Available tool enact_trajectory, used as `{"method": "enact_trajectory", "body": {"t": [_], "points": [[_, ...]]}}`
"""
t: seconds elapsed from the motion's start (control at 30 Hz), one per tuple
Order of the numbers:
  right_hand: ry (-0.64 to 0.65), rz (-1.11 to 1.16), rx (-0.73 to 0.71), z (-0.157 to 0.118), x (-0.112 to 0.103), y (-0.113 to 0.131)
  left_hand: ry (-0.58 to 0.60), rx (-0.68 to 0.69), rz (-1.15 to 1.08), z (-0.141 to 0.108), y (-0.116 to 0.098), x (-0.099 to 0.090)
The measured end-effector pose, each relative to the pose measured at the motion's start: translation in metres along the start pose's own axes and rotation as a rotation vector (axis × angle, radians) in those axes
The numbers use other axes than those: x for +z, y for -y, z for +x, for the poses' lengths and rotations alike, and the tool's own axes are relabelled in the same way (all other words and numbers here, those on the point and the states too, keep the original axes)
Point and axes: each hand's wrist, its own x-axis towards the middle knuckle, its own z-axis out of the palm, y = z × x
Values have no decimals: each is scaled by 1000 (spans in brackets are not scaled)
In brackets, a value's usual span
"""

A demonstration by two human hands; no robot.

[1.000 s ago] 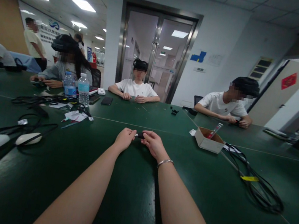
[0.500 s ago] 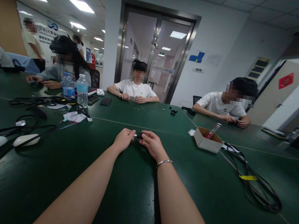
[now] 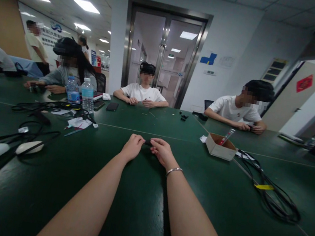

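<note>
Just over the green table (image 3: pixel 146 181), my two hands meet in the middle of the view. A small, dark, rod-like piece (image 3: pixel 148 142) bridges the gap between their fingertips; its exact kind is too small to tell. Its right part is pinched by my right hand (image 3: pixel 162 152), which wears a silver bangle (image 3: pixel 174 171) at the wrist. My left hand (image 3: pixel 132 147) has its thumb and fingers closed at the piece's left end, and they hide that end.
To the left lie tangled black cables (image 3: pixel 38 127), a computer mouse (image 3: pixel 30 147) and two water bottles (image 3: pixel 88 95). A small cardboard box (image 3: pixel 220 150) and a coiled cable (image 3: pixel 277 200) are on the right. Several people sit around the table, one person (image 3: pixel 143 89) directly opposite.
The silver part that showed between my hands is now covered by my left fingertips, leaving only the dark part visible. Both hands stay in nearly the same place.
</note>
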Motion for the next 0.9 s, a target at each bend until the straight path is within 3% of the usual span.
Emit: {"method": "enact_trajectory", "body": {"t": [0.17, 0.43, 0.9], "points": [[-16, -3, 16, 0, 1, 1, 73, 26, 13, 1, 0, -2], [97, -4, -7, 1, -3, -2, 34, 1, 12, 5, 4, -2], [146, 25, -14, -2, -3, 1, 48, -53, -35, 3, -2, -5]]}}
